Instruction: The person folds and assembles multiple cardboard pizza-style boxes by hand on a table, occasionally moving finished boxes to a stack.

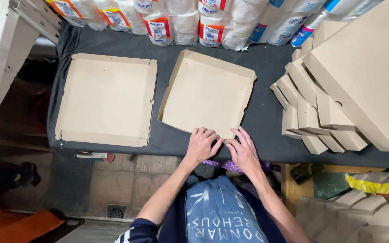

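Both hands low at the table's near edge; left hand [201, 145] and right hand [244, 150] side by side, fingers loosely spread, tips pressing the near edge of the cardboard box tray [208, 92]; just beyond the fingertips its floor; left of them a second tray [106, 99]; right, stacked flat blanks [334, 90].

Single head-worn view, looking steeply down from above onto dark table [266, 90]; close range, forearms entering from bottom edge, floor visible lower left. No second view.

Storeroom: cardboard box blanks [338, 90], paper rolls [185, 20]
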